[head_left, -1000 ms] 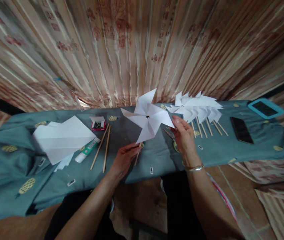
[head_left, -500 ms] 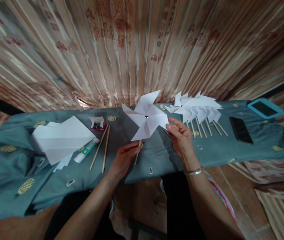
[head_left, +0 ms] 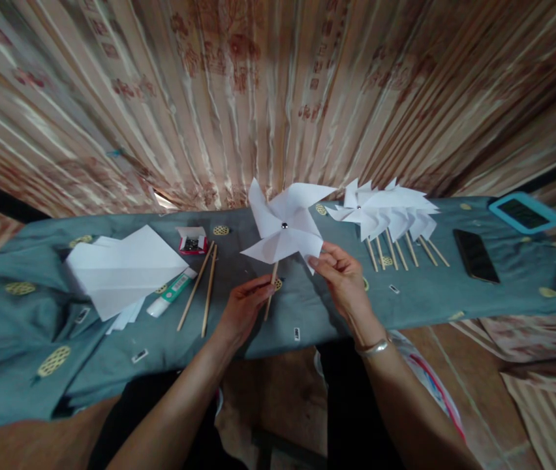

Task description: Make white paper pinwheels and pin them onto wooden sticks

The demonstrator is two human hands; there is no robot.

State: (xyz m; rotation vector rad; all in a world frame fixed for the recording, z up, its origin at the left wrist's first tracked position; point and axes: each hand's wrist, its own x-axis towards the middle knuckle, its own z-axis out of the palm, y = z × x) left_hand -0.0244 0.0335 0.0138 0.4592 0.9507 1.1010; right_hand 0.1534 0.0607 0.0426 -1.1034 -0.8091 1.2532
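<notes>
A counter (head_left: pixel 307 313) draped in teal cloth runs along a striped curtain. Nearest me, my left hand (head_left: pixel 243 308) is closed around the wooden stick (head_left: pixel 271 287) of a white paper pinwheel (head_left: pixel 285 225), held upright above the cloth. My right hand (head_left: pixel 341 277) pinches the tip of a lower blade. I judge I'm testing its spin; next calls for a light flick without creasing. Farther off lie spare sticks (head_left: pixel 202 287), a glue tube (head_left: pixel 170 295), paper sheets (head_left: pixel 121 271) and finished pinwheels (head_left: pixel 388 212). The pin box's (head_left: pixel 191 243) contents stay unclear
</notes>
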